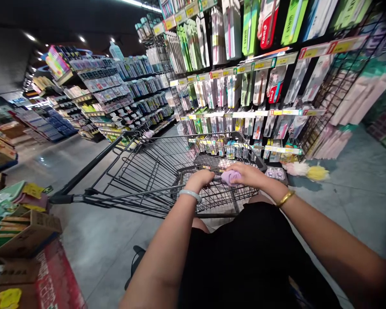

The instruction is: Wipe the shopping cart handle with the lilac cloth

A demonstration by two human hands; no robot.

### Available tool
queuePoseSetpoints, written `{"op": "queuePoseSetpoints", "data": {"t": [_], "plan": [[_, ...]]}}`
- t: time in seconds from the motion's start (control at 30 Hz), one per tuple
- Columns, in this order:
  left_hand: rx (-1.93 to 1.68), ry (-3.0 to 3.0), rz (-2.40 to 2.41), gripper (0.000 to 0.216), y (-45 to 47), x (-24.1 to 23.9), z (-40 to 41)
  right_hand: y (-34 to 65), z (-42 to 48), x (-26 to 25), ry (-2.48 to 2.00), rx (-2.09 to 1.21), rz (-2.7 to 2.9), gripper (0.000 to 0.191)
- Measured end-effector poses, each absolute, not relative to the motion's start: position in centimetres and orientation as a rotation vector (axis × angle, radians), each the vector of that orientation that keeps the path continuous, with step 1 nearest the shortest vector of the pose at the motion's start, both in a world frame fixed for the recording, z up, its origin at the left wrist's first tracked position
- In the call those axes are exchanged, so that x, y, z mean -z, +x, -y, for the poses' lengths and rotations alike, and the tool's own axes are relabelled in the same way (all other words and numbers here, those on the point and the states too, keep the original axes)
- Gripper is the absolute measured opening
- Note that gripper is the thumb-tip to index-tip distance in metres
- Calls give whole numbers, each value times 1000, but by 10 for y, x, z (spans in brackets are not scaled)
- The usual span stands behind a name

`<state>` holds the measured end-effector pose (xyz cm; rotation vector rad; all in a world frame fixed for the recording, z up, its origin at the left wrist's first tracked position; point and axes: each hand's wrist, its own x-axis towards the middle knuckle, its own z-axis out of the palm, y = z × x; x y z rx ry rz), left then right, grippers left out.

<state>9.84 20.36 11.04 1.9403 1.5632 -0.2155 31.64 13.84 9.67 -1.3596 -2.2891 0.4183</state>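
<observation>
A black wire shopping cart stands in front of me in a store aisle. My left hand is curled over the rear rim of the cart, a pale bangle on its wrist. Close beside it, my right hand is wrapped round a small lilac object at the same rim; a gold bangle sits on that wrist. What the lilac object is I cannot make out. Both hands nearly touch each other.
A wire rack of hanging packaged goods rises right of the cart. Shelves of packaged goods line the far aisle. Cardboard boxes with stock sit at the lower left. Fluffy pink and yellow items lie low by the rack.
</observation>
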Motion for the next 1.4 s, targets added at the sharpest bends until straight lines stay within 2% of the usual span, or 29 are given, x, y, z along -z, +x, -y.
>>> {"op": "queuePoseSetpoints", "data": {"t": [0.07,0.13,0.23,0.37,0.43,0.67,0.77,0.9,1.07,1.17,1.3,1.4], "plan": [[215,1938,-1570,42,102,-111,-205,305,-137,-94,-1470,-373,2134,26],[215,1940,-1572,43,104,-113,-206,281,-127,-83,-1519,-157,1938,21],[219,1944,-1572,43,102,-115,-204,254,-106,-42,-1411,88,1851,33],[226,1949,-1582,42,96,-115,-201,256,-88,25,-1379,-46,1926,38],[232,1953,-1585,42,95,-114,-200,261,-87,37,-1405,-93,1824,39],[266,2029,-1569,45,96,-115,-201,242,-105,-22,-1207,171,1691,44],[271,2083,-1589,48,95,-119,-197,240,-105,-9,-1191,289,1834,41],[219,2206,-1656,54,93,-121,-190,248,-97,14,-1245,193,1817,41],[131,2390,-1705,70,94,-123,-182,264,-103,-24,-1267,255,1636,43],[108,2478,-1727,76,94,-127,-176,278,-106,-22,-1266,371,1682,41],[42,2573,-1811,64,104,-134,-166,290,-99,11,-1352,335,1675,40],[-49,2620,-1831,48,127,-134,-159,293,-99,-1,-1358,254,1517,39]]}}
